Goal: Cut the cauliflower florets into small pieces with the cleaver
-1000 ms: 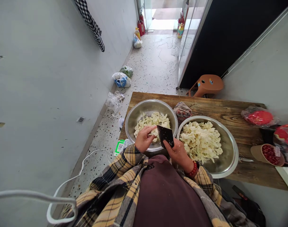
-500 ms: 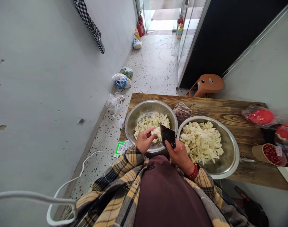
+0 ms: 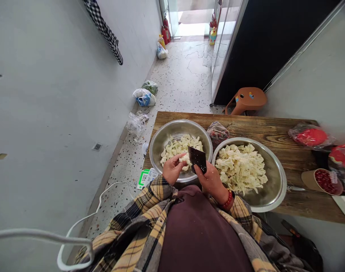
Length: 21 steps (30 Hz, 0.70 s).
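Note:
Over the left metal bowl (image 3: 158,143), my left hand (image 3: 172,170) is closed on a cauliflower piece (image 3: 186,160). My right hand (image 3: 213,180) grips a dark, wide-bladed kitchen knife (image 3: 197,158); its handle is hidden in my fist. The blade stands up beside the cauliflower piece, with small white crumbs on it. Cut cauliflower (image 3: 179,145) lies in the left bowl below my hands. A second metal bowl (image 3: 277,185), just right of my right hand, holds a larger heap of cauliflower florets (image 3: 240,166).
Both bowls stand on a wooden table (image 3: 274,130). A bag of reddish things (image 3: 217,133) sits behind them. To the right are a paper tub of red pieces (image 3: 327,181) and a red item in plastic (image 3: 312,136). An orange stool (image 3: 247,99) stands beyond the table.
My right hand and the knife have shifted slightly left, bringing the blade closer to the cauliflower piece. My left hand has barely moved.

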{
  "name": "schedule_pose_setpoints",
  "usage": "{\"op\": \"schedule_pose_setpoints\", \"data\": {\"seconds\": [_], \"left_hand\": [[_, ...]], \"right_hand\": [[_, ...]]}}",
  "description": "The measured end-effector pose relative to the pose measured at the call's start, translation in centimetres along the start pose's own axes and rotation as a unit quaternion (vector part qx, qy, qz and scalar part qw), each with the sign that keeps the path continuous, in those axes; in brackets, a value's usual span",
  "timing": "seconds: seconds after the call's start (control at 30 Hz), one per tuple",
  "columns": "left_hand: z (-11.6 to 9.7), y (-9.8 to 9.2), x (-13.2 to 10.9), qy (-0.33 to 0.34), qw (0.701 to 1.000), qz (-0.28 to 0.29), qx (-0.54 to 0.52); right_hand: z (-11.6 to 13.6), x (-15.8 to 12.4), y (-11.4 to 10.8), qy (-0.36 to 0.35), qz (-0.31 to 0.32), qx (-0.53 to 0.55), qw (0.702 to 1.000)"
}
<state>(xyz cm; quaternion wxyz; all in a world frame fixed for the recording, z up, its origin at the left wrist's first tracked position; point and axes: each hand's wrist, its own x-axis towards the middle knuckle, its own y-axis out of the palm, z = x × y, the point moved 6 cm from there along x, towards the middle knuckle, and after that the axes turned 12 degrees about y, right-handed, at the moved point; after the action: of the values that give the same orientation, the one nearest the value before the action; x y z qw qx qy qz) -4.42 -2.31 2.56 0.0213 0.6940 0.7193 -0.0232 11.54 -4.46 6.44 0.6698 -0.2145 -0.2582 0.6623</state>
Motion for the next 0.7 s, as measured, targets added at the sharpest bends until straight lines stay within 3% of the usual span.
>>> {"op": "schedule_pose_setpoints", "data": {"seconds": [0.33,0.7], "left_hand": [[0.1,0.0,-0.2,0.03,0.999,-0.007,0.021],[1.2,1.2,-0.6,-0.034,0.995,0.005,-0.098]], "right_hand": [[0.3,0.2,0.7,-0.009,0.029,0.051,0.998],[-0.2,0.3,1.1,0.006,-0.003,0.038,0.999]]}}
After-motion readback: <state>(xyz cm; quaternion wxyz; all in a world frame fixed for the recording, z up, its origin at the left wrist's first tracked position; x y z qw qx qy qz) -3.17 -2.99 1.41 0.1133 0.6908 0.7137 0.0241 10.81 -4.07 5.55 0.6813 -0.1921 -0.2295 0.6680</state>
